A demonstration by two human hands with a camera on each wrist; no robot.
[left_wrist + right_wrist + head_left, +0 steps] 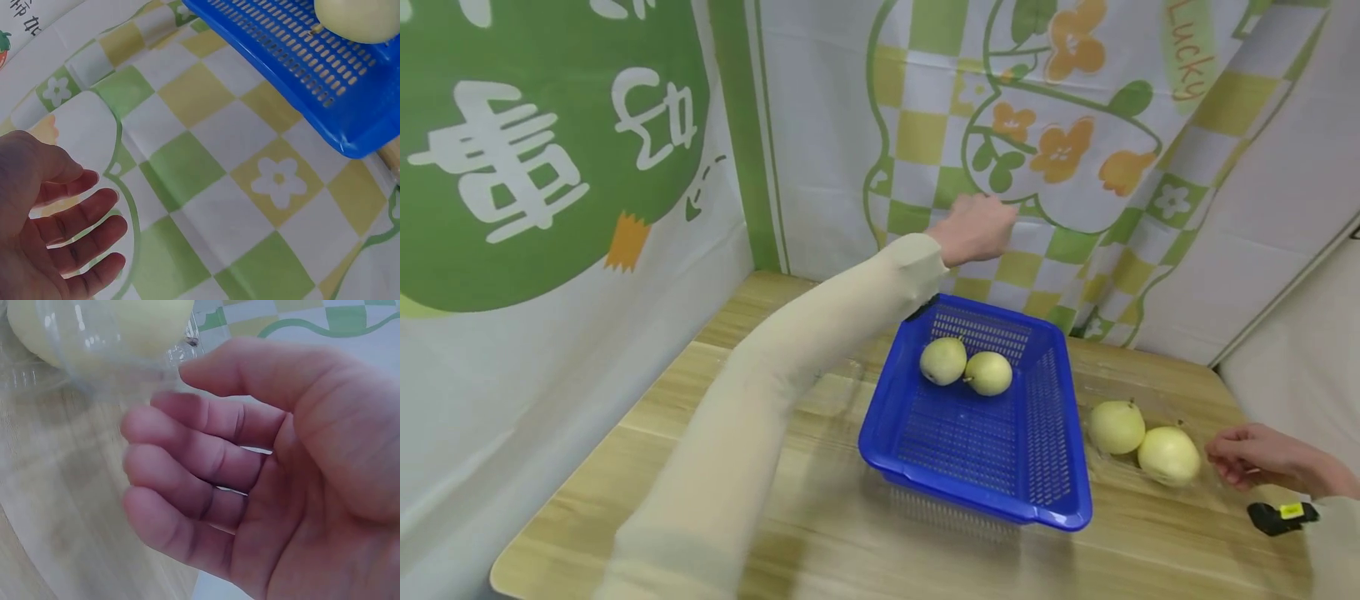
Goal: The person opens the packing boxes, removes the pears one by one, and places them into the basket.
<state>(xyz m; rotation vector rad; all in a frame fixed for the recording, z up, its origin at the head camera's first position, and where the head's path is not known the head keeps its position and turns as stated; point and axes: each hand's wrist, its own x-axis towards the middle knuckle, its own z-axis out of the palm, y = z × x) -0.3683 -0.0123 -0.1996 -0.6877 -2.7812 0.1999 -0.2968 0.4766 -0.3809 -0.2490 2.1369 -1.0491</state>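
Observation:
My left hand is raised over the far side of a blue plastic basket. In the left wrist view its fingers are loosely bent with nothing in them. Inside the basket, toward the far end, lie two yellow-green pears, a left pear and a right pear. Two more, a rear pear and a front pear, sit in clear plastic packaging to the right. Close beside it is my right hand, fingers half curled around nothing, thumb tip right at the plastic edge.
The basket and packaging stand on a wooden table. A printed curtain with green and yellow checks hangs behind the table, and a green and white cloth hangs at left. A black strap is on the right wrist.

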